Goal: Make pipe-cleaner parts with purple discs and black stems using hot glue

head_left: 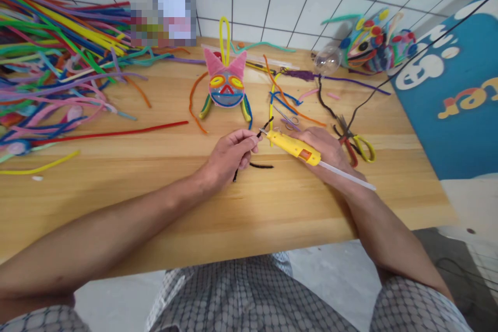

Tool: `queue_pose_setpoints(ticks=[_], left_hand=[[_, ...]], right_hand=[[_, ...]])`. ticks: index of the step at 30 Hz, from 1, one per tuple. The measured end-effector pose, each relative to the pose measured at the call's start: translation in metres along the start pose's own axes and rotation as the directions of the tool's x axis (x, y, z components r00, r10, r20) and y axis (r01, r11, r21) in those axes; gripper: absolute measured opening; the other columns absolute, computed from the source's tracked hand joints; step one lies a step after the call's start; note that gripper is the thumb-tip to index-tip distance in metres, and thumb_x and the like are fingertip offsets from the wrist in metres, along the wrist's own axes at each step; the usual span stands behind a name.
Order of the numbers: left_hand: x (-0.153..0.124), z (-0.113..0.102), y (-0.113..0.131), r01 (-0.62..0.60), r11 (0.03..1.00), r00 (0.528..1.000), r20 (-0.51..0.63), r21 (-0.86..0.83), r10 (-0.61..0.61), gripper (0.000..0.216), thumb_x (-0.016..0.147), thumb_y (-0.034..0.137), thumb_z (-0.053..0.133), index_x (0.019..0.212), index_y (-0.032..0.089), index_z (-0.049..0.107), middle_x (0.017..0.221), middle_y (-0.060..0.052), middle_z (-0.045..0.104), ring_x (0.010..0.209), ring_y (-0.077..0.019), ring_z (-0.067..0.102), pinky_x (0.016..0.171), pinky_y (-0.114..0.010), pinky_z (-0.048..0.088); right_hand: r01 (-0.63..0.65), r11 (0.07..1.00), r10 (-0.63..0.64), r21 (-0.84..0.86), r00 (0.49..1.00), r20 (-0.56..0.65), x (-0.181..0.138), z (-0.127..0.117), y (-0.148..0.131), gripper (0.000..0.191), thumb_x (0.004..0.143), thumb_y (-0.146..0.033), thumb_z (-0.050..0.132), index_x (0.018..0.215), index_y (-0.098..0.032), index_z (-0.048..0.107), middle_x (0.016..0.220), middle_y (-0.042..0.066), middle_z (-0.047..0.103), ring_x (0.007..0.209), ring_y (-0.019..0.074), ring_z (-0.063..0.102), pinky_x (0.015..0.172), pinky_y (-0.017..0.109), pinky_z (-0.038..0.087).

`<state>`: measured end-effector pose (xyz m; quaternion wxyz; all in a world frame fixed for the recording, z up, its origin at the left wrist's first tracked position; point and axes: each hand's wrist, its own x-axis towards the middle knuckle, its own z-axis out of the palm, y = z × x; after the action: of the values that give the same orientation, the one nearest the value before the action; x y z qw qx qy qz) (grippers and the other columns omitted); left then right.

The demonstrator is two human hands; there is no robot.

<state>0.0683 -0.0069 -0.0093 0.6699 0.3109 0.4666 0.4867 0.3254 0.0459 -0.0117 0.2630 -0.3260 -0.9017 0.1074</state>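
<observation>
My left hand (pixel 234 154) pinches a short black pipe cleaner (pixel 266 124) between thumb and fingers. My right hand (pixel 322 148) is wrapped round a yellow hot glue gun (pixel 293 147), a pale glue stick (pixel 346 175) jutting from its rear. The gun's nozzle meets or nearly meets the black pipe cleaner; I cannot tell if they touch. Another black piece (pixel 261 166) lies on the table just beside my left hand. Beyond my hands stands a cat-like figure (pixel 226 88) with pink ears, yellow eye rings and a yellow loop on top.
Colourful pipe cleaners (pixel 78 57) are heaped at the left. Scissors with red and yellow handles (pixel 356 145) lie right of my right hand, near a black cord (pixel 365 101). A clear ball (pixel 328 59) and a decorated colourful figure (pixel 369 46) stand at the back by the tiled wall (pixel 272 0).
</observation>
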Motion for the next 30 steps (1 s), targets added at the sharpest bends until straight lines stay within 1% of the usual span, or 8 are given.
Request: queue_pose_setpoints(ticks=[5, 8, 10, 13, 17, 22, 25, 30], left_hand=[[0.0005, -0.0009, -0.0011, 0.001, 1.000, 1.000, 0.000, -0.001, -0.001, 0.010, 0.085, 0.023, 0.072, 0.081, 0.017, 0.065, 0.072, 0.003, 0.062, 0.044, -0.0023, 0.039, 0.041, -0.018, 0.025], [0.0009, -0.0011, -0.0009, 0.002, 1.000, 1.000, -0.001, -0.002, -0.002, 0.011, 0.084, 0.024, 0.073, 0.081, 0.017, 0.065, 0.072, 0.003, 0.062, 0.044, -0.0022, 0.039, 0.041, -0.018, 0.025], [0.0010, -0.0010, -0.0003, 0.005, 1.000, 1.000, 0.002, -0.002, -0.005, 0.011, 0.084, 0.023, 0.073, 0.081, 0.017, 0.065, 0.071, 0.004, 0.062, 0.043, -0.0023, 0.039, 0.040, -0.018, 0.025], [0.0007, -0.0006, 0.0004, 0.005, 1.000, 1.000, 0.008, -0.002, -0.005, 0.010, 0.085, 0.023, 0.072, 0.081, 0.016, 0.065, 0.071, 0.003, 0.061, 0.043, -0.0023, 0.039, 0.040, -0.018, 0.025], [0.0005, -0.0007, 0.0001, 0.001, 1.000, 1.000, 0.009, -0.009, -0.001, 0.010, 0.085, 0.023, 0.072, 0.081, 0.016, 0.065, 0.071, 0.003, 0.061, 0.043, -0.0023, 0.039, 0.040, -0.018, 0.024], [0.0014, -0.0009, -0.0003, 0.019, 1.000, 1.000, 0.000, -0.013, -0.019, 0.011, 0.085, 0.023, 0.072, 0.080, 0.016, 0.065, 0.071, 0.004, 0.061, 0.043, -0.0023, 0.039, 0.040, -0.018, 0.024], [0.0013, -0.0006, 0.0003, 0.031, 0.999, 0.999, -0.006, -0.024, -0.031, 0.011, 0.086, 0.023, 0.071, 0.080, 0.016, 0.064, 0.071, 0.004, 0.062, 0.042, -0.0022, 0.038, 0.040, -0.018, 0.025], [0.0008, -0.0004, 0.0003, 0.031, 0.999, 1.000, -0.002, -0.035, -0.031, 0.011, 0.090, 0.020, 0.068, 0.080, 0.016, 0.064, 0.072, 0.003, 0.062, 0.042, -0.0019, 0.038, 0.040, -0.018, 0.025]], right_hand=[[-0.006, 1.000, 0.006, -0.023, 1.000, 0.000, 0.0001, -0.0014, -0.0004, 0.020, 0.105, -0.034, 0.063, 0.122, -0.028, 0.073, 0.106, 0.008, 0.082, 0.097, 0.0289, 0.077, 0.085, 0.047, 0.059], [-0.010, 1.000, 0.010, -0.015, 1.000, 0.010, 0.0000, -0.0006, 0.0004, 0.019, 0.105, -0.035, 0.064, 0.120, -0.029, 0.073, 0.105, 0.008, 0.082, 0.096, 0.0282, 0.077, 0.085, 0.046, 0.059], [-0.010, 1.000, 0.010, -0.018, 1.000, -0.002, 0.0000, 0.0001, 0.0007, 0.019, 0.105, -0.034, 0.064, 0.120, -0.029, 0.073, 0.103, 0.007, 0.082, 0.095, 0.0274, 0.077, 0.085, 0.045, 0.059], [0.024, 0.999, -0.024, -0.031, 0.999, -0.022, 0.0002, -0.0005, -0.0005, 0.019, 0.104, -0.030, 0.065, 0.121, -0.026, 0.072, 0.103, 0.008, 0.081, 0.092, 0.0274, 0.077, 0.082, 0.044, 0.059], [0.020, 0.999, -0.021, -0.032, 1.000, -0.007, 0.0007, -0.0035, -0.0043, 0.020, 0.104, -0.027, 0.062, 0.121, -0.026, 0.072, 0.110, 0.009, 0.082, 0.094, 0.0272, 0.077, 0.085, 0.045, 0.060], [-0.013, 0.999, 0.011, -0.037, 0.998, -0.060, 0.0018, -0.0046, -0.0047, 0.023, 0.105, -0.033, 0.062, 0.125, -0.027, 0.072, 0.116, 0.009, 0.082, 0.097, 0.0279, 0.077, 0.085, 0.047, 0.061], [-0.013, 1.000, 0.012, -0.018, 1.000, -0.027, 0.0013, -0.0036, -0.0028, 0.022, 0.105, -0.036, 0.064, 0.123, -0.028, 0.073, 0.116, 0.009, 0.082, 0.101, 0.0292, 0.078, 0.088, 0.048, 0.061], [0.015, 1.000, -0.015, 0.008, 1.000, -0.001, -0.0006, -0.0034, -0.0013, 0.022, 0.104, -0.033, 0.067, 0.124, -0.028, 0.072, 0.114, 0.009, 0.082, 0.103, 0.0297, 0.078, 0.091, 0.049, 0.061]])
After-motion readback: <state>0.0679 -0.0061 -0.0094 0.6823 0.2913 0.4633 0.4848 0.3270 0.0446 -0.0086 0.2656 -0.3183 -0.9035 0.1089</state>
